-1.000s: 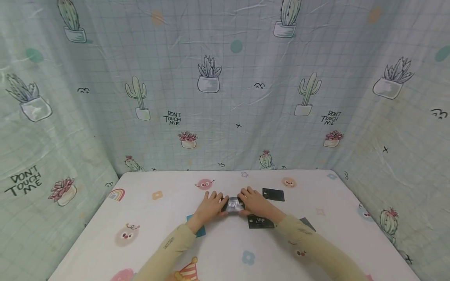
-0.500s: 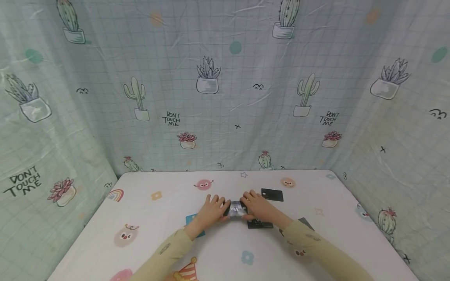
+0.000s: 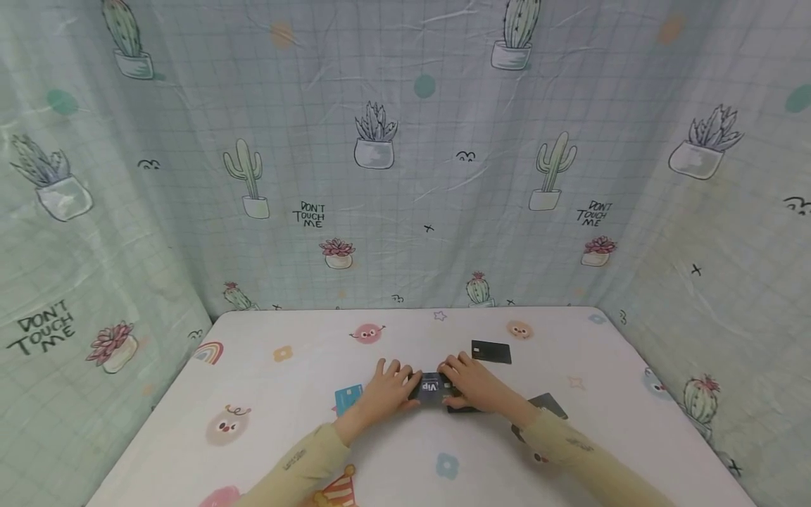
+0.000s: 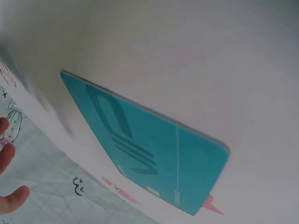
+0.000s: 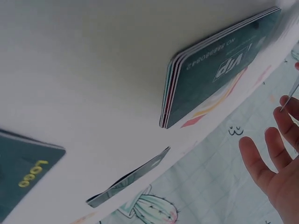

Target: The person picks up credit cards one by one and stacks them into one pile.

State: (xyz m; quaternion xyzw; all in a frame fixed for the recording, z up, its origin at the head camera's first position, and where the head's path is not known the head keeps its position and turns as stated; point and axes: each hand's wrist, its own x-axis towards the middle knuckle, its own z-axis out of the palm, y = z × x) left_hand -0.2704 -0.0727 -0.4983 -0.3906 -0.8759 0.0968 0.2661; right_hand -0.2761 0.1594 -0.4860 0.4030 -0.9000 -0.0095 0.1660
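Observation:
A dark card marked Vip (image 3: pixel 430 389) is held between my two hands at the middle of the table. My left hand (image 3: pixel 385 391) pinches its left end, with the thumb at the near edge. The right end is pinched by my right hand (image 3: pixel 476 387). In the right wrist view the fingers of that hand (image 5: pixel 285 158) show, with a thin card edge (image 5: pixel 293 91) at their tips. Under the right hand lies a stack of Vip cards (image 5: pixel 219 65), mostly covered in the head view. A blue card (image 4: pixel 145 144) lies beside the left wrist.
A black card (image 3: pixel 491 352) lies beyond the right hand. Near the right sleeve are a dark grey card (image 3: pixel 548 404) and another dark card, partly covered by the sleeve. The white printed table (image 3: pixel 285 408) is bounded by a cactus-print curtain (image 3: pixel 412 197).
Both hands have shifted slightly towards me and to the right with the Vip card. Its face has turned from shiny silver to dark. More of the blue card shows beside the left wrist.

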